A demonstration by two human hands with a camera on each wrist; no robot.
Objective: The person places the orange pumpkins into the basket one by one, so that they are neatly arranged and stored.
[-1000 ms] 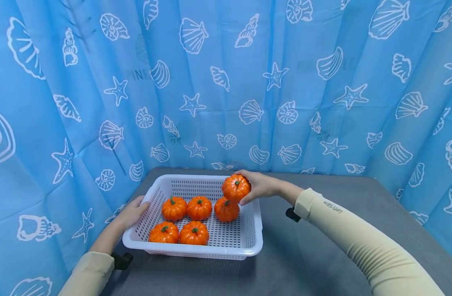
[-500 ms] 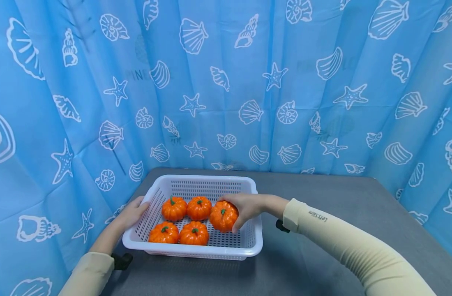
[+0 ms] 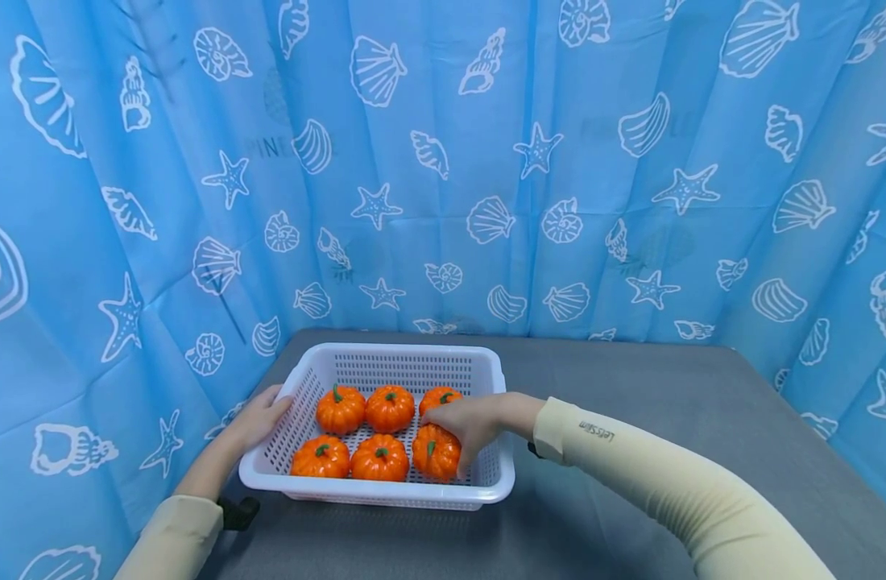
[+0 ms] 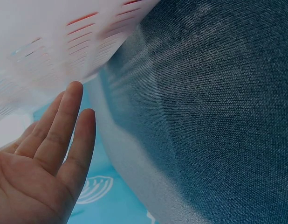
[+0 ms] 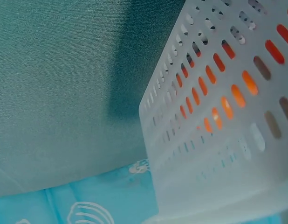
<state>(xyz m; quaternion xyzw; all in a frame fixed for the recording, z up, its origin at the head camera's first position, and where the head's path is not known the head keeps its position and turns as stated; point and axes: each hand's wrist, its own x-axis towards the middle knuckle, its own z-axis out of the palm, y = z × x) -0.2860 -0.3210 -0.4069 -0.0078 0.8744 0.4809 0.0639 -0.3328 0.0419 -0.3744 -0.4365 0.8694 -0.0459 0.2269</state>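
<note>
A white perforated plastic basket (image 3: 283,483) holds several small, glossy orange pumpkins, including a back-left one (image 3: 341,410) and a front-left one (image 3: 321,457). My right hand (image 3: 470,427) reaches in over the right rim and grips a pumpkin (image 3: 436,453) by its right side, low in the front right corner. Behind that hand, the back-right pumpkin (image 3: 439,398) is partly covered. At the left rim, my left hand (image 3: 262,417) holds the basket with its thumb over the edge; the left wrist view shows its other fingers (image 4: 55,135) stretched out below the wall. The right wrist view hides the right hand behind the basket wall (image 5: 204,154).
The basket stands on a grey cloth-covered table (image 3: 617,419), which extends to the right. Behind and to the left hangs a blue curtain (image 3: 443,201) printed with white shells and starfish.
The right hand has lowered its pumpkin from above the back-right one, moving it toward me into the front right of the basket. The left hand and basket have stayed put.
</note>
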